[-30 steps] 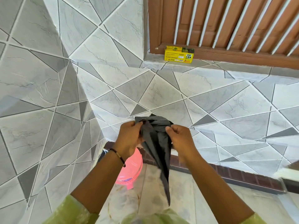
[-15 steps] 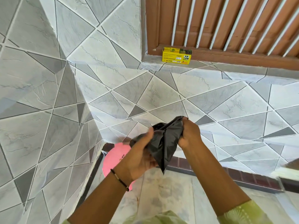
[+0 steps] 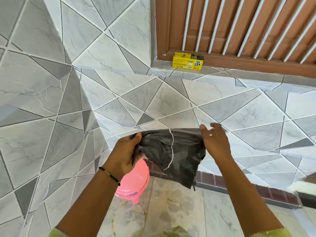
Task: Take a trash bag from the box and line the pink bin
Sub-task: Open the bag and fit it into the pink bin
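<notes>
A black trash bag point(image 3: 176, 151) is spread wide between my hands, with a thin white drawstring hanging across it. My left hand point(image 3: 125, 154) grips the bag's left edge in a fist. My right hand point(image 3: 214, 139) pinches its upper right corner, fingers partly lifted. The pink bin point(image 3: 135, 182) stands on the floor in the corner below my left hand, partly hidden by my wrist and the bag. The yellow trash-bag box point(image 3: 187, 62) sits on the tiled ledge under the wooden window frame.
Grey-and-white tiled walls meet in a corner on the left. A brown window frame with white bars point(image 3: 239, 28) is above the ledge. A dark brick strip point(image 3: 222, 182) runs along the wall base above the marble floor point(image 3: 179, 211).
The bunched bag has been pulled open sideways: my hands moved apart, left going down-left and right going right, and the bag now stretches flat between them.
</notes>
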The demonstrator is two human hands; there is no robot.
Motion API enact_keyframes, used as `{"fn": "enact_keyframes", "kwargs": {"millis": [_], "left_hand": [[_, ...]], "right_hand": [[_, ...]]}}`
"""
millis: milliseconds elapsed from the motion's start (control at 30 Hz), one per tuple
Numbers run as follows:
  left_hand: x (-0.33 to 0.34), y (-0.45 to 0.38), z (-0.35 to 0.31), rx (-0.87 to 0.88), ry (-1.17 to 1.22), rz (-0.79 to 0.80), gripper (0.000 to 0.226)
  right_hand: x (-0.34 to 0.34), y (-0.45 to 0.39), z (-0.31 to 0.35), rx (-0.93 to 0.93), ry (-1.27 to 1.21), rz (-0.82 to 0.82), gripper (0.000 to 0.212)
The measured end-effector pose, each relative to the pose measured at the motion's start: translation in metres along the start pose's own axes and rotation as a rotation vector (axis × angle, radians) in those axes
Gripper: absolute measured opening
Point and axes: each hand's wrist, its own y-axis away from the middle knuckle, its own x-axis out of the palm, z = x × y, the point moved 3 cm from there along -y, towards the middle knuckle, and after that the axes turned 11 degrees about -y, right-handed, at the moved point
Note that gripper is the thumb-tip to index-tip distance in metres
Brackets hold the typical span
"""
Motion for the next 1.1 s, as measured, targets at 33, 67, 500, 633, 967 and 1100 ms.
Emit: {"fn": "enact_keyframes", "kwargs": {"millis": [33,67,500,633,967,1100], "left_hand": [[0.002,-0.001,0.001,-0.01,0.013,-0.003,0.023],[0.005,-0.001,0.001,-0.02,0.032,-0.004,0.022],[0.002,0.014,-0.016,0.418,-0.498,-0.322,0.063],[0.011,0.003,-0.01,0.69,-0.861,-0.039,0.093],[-0.046,-0.033,0.054,0.345,-1.129,-0.136,0.024],[-0.031,-0.033,0.034,0.376,-0.819,-0.023,0.039]], "right_hand": [[-0.003,0.013,0.009,-0.083,-0.018,0.033,0.06],[-0.003,0.03,0.019,-0.192,-0.069,0.098,0.073],[0.017,0.031,0.071,-0.658,0.113,0.28,0.032],[0.02,0.033,0.091,-0.578,-0.109,0.686,0.03],[-0.051,-0.026,0.097,-0.374,-0.712,0.075,0.037],[-0.017,-0.014,0.07,-0.23,-0.481,0.444,0.031]]}}
